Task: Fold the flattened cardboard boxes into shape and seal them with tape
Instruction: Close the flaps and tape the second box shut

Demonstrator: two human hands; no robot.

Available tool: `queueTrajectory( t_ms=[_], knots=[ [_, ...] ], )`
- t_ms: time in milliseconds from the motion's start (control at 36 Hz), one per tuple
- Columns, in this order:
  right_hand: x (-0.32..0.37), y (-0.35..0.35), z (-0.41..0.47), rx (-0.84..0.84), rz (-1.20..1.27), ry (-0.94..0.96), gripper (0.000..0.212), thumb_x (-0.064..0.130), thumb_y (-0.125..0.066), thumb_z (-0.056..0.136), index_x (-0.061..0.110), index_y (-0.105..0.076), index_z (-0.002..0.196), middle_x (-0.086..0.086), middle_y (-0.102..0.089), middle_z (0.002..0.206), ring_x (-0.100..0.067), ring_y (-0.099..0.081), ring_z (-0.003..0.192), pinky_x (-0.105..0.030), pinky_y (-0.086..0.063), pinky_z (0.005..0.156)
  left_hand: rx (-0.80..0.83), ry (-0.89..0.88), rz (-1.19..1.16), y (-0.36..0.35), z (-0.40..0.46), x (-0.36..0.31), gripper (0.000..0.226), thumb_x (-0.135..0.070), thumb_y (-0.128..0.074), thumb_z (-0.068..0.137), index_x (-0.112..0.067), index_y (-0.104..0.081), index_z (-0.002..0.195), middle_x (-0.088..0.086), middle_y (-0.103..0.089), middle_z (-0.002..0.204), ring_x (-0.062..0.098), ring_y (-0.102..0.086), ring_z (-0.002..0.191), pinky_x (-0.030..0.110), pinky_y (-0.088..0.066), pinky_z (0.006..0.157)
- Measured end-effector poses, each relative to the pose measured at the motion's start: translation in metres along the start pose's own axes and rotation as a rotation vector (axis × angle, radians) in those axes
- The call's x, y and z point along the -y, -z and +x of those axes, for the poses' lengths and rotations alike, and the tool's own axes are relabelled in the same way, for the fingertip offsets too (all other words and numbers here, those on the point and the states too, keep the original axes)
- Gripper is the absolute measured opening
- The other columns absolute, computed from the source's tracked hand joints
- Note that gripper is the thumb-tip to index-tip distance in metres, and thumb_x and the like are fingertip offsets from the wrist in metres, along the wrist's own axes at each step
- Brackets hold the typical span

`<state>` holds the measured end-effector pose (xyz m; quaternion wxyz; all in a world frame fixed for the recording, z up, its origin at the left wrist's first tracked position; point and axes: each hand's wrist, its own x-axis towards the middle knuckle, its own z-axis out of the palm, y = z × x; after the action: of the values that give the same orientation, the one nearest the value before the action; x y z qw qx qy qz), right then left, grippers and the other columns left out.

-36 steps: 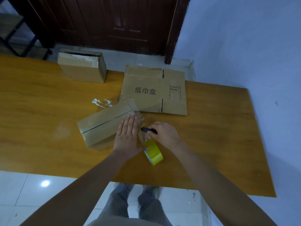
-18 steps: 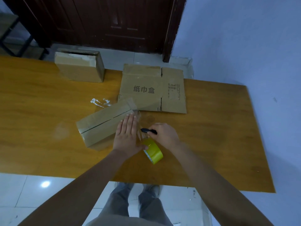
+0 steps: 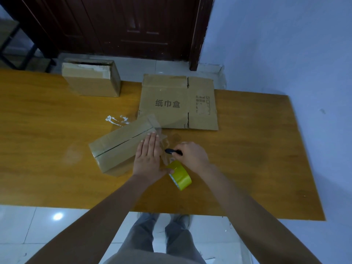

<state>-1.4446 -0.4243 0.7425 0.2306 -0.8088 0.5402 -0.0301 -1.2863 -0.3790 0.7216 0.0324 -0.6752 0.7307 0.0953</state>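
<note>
A folded cardboard box [image 3: 118, 147] lies on the wooden table [image 3: 47, 130], clear tape running along its top seam. My left hand [image 3: 150, 159] lies flat, fingers together, on the box's right end and presses the tape down. A clear strip stretches from the box to a yellow tape roll [image 3: 181, 176] standing on the table beside my left thumb. My right hand [image 3: 192, 155] grips a small black cutter [image 3: 172, 151], its tip at the stretched tape. A flattened cardboard box [image 3: 179, 103] with printed characters lies behind.
A second assembled box [image 3: 92, 80] stands at the table's far edge, left of the flattened one. White tape scraps [image 3: 117, 120] are stuck on the tabletop near the box. A dark door and a blue wall lie beyond the table. My legs show below the near edge.
Both hands stay in place on the box end and the cutter. Only the camera view has shifted slightly.
</note>
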Motion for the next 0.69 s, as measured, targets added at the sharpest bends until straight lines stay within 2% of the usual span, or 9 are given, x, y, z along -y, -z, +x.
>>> queueTrajectory(
  t_ms=[167,250,389,528,583,639,694],
  knots=[
    [0.001,-0.004,0.004,-0.003,-0.006,-0.034,0.026,0.031,-0.051,0.095,0.016,-0.069,0.105,-0.003,-0.065,0.098,-0.022,-0.062,0.085,-0.030,-0.048,0.061,0.010,0.001,0.024,-0.002,0.001,0.001,0.126,-0.082,-0.046,0.068,-0.006,0.022,0.141,0.007,0.030,0.147,0.019,0.028,0.137,0.033,0.025,0.108],
    [-0.001,-0.004,0.004,-0.008,-0.011,-0.076,0.026,0.030,-0.050,0.095,0.015,-0.069,0.105,-0.005,-0.065,0.097,-0.024,-0.062,0.083,-0.030,-0.045,0.058,0.007,0.000,0.012,-0.003,0.000,0.001,0.127,-0.081,-0.050,0.067,-0.006,0.021,0.141,0.006,0.028,0.148,0.019,0.025,0.138,0.032,0.026,0.108],
    [-0.024,0.002,0.003,-0.027,-0.003,-0.289,0.024,0.027,-0.048,0.097,0.010,-0.065,0.099,-0.008,-0.063,0.086,-0.026,-0.060,0.073,-0.029,-0.039,0.053,0.002,-0.016,0.006,-0.005,0.001,0.002,0.128,-0.084,-0.043,0.067,-0.006,0.029,0.137,0.006,0.037,0.144,0.019,0.031,0.136,0.035,0.025,0.109],
    [-0.064,-0.015,-0.013,0.086,-0.057,-0.531,0.027,0.030,-0.046,0.098,0.008,-0.061,0.096,-0.003,-0.055,0.079,-0.022,-0.055,0.068,-0.026,-0.037,0.050,0.012,-0.016,-0.007,0.000,-0.001,0.000,0.128,-0.085,-0.043,0.066,-0.006,0.027,0.138,0.006,0.035,0.144,0.018,0.032,0.135,0.032,0.030,0.105],
    [-0.078,-0.026,-0.024,0.119,-0.071,-0.568,0.027,0.030,-0.045,0.098,0.009,-0.062,0.100,-0.003,-0.058,0.082,-0.023,-0.060,0.073,-0.027,-0.040,0.051,0.031,-0.006,0.015,0.003,0.000,-0.002,0.130,-0.085,-0.046,0.062,-0.004,0.015,0.142,0.009,0.020,0.151,0.019,0.023,0.140,0.032,0.027,0.107],
    [-0.086,-0.034,-0.034,0.139,-0.074,-0.602,0.026,0.030,-0.043,0.099,0.011,-0.060,0.105,-0.005,-0.061,0.094,-0.023,-0.062,0.080,-0.028,-0.042,0.053,0.064,0.032,0.007,0.004,0.001,-0.003,0.132,-0.087,-0.048,0.055,-0.001,-0.002,0.145,0.012,-0.001,0.155,0.022,0.005,0.144,0.035,0.017,0.112],
    [-0.090,-0.041,-0.041,0.140,-0.081,-0.621,0.028,0.030,-0.041,0.100,0.011,-0.058,0.112,-0.007,-0.055,0.112,-0.025,-0.060,0.092,-0.032,-0.046,0.060,0.079,0.029,0.027,0.001,0.002,-0.002,0.133,-0.087,-0.050,0.056,-0.002,0.000,0.145,0.011,0.005,0.153,0.023,0.006,0.144,0.035,0.018,0.112]
  ],
)
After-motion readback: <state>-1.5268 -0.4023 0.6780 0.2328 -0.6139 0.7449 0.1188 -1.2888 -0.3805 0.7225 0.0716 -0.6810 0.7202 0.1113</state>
